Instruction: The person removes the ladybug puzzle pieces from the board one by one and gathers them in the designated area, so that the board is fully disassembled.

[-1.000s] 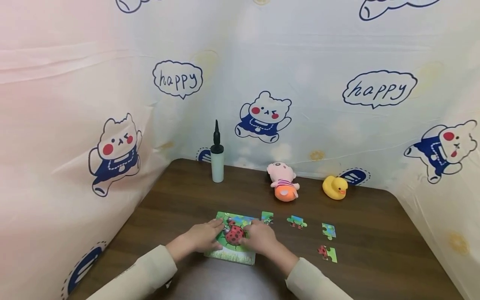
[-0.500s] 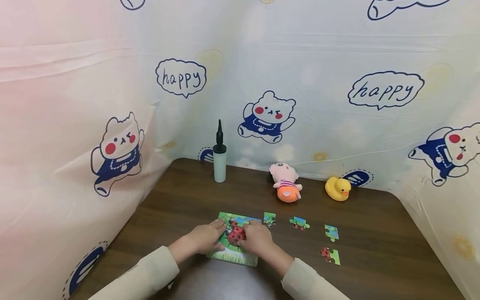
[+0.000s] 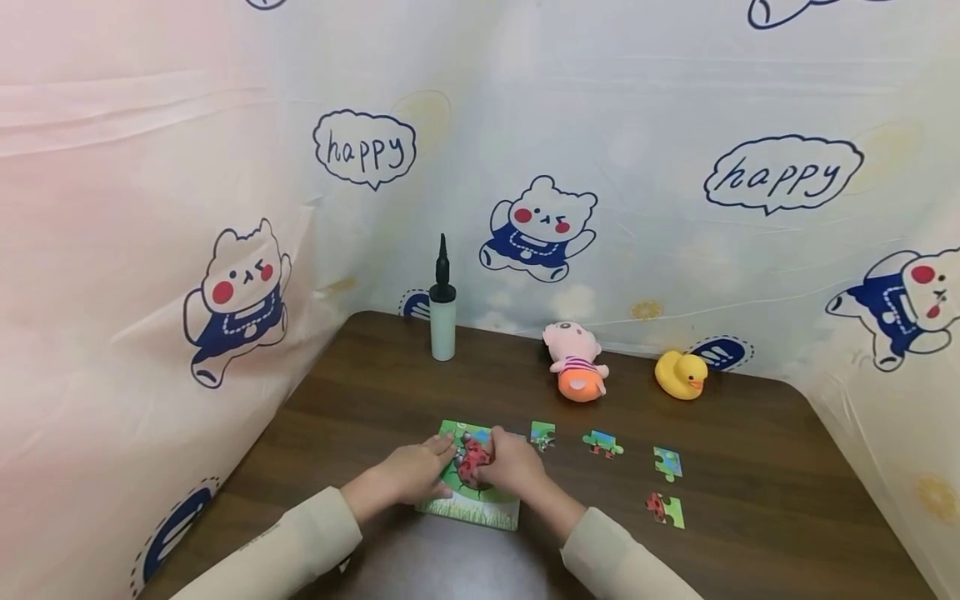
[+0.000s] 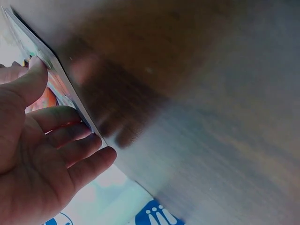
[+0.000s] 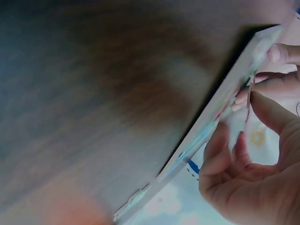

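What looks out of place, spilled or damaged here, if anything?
Nothing looks spilled or damaged. Four puzzle pieces lie loose to the right of the ladybug puzzle, outside it, and the right hand pinches a thin piece that stands tilted rather than flat in the picture.

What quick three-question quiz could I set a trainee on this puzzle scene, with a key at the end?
1. Count: in the head view, how many loose puzzle pieces lie on the table to the right of the puzzle board?

2. True or false: in the head view, the yellow duck is to the right of the pink plush toy.

3. Choose one. The left hand is touching:
A) the yellow duck
B) the puzzle board
C) the pink plush toy

Key: 1. Four. 2. True. 3. B.
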Motion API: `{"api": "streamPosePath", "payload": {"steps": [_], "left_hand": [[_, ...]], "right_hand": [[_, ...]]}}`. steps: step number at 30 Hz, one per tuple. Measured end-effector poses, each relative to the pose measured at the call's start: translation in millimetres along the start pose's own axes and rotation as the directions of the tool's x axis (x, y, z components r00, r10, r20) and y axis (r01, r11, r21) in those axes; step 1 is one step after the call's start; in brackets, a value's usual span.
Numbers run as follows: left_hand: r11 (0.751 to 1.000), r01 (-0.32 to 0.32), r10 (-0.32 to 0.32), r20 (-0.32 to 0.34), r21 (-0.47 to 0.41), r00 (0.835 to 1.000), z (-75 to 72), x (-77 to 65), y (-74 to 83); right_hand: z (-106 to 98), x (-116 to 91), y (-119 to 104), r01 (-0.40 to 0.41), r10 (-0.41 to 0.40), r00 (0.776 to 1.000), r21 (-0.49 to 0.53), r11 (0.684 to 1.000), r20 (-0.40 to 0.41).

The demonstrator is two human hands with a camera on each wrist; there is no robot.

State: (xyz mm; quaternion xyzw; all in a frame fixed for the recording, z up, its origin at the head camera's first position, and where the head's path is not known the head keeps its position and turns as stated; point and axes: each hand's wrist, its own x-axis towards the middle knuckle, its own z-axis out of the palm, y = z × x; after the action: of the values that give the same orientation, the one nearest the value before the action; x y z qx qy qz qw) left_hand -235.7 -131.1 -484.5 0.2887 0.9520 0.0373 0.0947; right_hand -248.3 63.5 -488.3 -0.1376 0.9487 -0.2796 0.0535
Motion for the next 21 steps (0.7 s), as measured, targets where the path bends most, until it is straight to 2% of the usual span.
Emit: {"api": "streamPosePath", "payload": {"steps": [3, 7, 12, 15, 21], "left_hand": [[1.000, 0.001, -0.001, 0.001, -0.007, 1.000, -0.6, 0.2, 0.1], [1.000, 0.001, 0.000, 0.005, -0.019, 1.000, -1.2, -0.1, 0.5], [1.000, 0.000, 0.000, 0.016, -0.024, 1.000, -0.9, 0.7, 1.0], [1.000, 0.008, -0.007, 0.017, -0.022, 1.000, -1.7, 0.0, 0.3], [0.999, 0.018, -0.017, 0.020, -0.031, 1.000, -2.4, 3.8, 2.8]], "right_hand": [[-3.5, 0.8, -1.1, 0.002, -0.003, 1.000, 0.147, 0.989, 0.009], [-9.3, 0.4, -1.4, 0.002, -0.008, 1.000, 0.276, 0.961, 0.020], [-24.5, -1.4, 6.1, -0.007, -0.010, 0.999, 0.421, 0.907, 0.038], [-35.9, -2.6, 17.7, -0.019, 0.001, 0.999, 0.458, 0.889, 0.040], [-58.7, -17.9, 57.2, -0.089, 0.091, 0.996, 0.445, 0.891, 0.017]]}}
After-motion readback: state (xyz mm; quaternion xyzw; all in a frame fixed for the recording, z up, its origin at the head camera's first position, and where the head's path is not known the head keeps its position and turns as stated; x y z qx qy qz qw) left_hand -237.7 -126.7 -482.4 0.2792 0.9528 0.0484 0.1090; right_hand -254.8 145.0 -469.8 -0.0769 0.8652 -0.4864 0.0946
